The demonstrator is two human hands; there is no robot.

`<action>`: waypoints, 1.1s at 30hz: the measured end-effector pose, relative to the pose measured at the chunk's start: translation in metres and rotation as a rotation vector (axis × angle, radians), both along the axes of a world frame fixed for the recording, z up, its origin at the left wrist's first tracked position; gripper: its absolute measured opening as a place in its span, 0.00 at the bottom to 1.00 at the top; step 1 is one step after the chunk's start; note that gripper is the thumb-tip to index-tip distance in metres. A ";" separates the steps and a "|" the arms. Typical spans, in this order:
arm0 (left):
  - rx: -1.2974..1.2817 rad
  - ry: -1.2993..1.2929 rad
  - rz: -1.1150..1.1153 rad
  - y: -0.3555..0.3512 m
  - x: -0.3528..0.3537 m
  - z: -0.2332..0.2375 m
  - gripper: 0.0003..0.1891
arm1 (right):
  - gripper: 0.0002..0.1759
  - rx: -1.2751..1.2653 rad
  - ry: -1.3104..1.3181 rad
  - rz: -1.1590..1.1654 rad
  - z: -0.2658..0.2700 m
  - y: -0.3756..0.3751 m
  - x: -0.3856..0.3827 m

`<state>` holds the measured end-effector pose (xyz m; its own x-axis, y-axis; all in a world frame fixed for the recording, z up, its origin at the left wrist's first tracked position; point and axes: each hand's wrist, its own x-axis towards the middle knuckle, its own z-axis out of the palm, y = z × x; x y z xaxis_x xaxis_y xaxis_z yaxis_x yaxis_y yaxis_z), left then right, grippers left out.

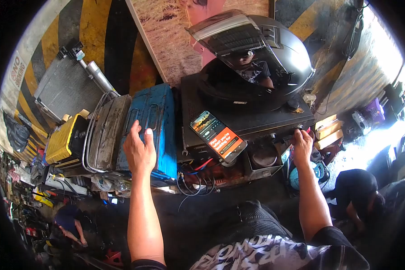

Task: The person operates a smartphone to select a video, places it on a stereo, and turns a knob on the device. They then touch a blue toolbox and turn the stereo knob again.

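My left hand (140,147) is held up with its fingers apart in front of the blue metal toolbox (165,135), overlapping it in this view. My right hand (303,146) has its fingertips closed on a small knob at the right front of a black box-shaped unit (256,122), which looks like an amplifier. Lying tilted at that unit's front edge is a lit phone (218,136), its screen showing "Find what you're looking for". A glossy black helmet (281,58) with its visor raised rests on top of the unit.
Left of the blue toolbox stand a worn grey toolbox (107,135) and a yellow case (66,139). A radiator (69,92) leans on the striped wall. Cables (195,186) hang below the unit. Two people crouch nearby, one at lower left (69,220), one at lower right (355,191).
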<state>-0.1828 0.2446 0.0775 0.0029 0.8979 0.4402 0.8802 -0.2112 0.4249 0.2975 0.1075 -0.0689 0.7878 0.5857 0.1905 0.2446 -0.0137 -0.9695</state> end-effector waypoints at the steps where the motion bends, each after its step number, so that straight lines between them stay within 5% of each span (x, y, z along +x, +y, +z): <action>1: 0.007 0.003 -0.001 0.000 0.000 -0.001 0.32 | 0.20 -0.011 -0.013 -0.009 0.001 0.000 -0.001; 33: 0.017 0.019 0.001 0.000 0.000 -0.001 0.28 | 0.20 0.051 0.059 -0.001 0.013 0.002 -0.011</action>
<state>-0.1831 0.2447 0.0762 0.0103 0.8903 0.4553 0.8886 -0.2170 0.4041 0.2867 0.1096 -0.0558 0.7992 0.5756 0.1731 0.1872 0.0353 -0.9817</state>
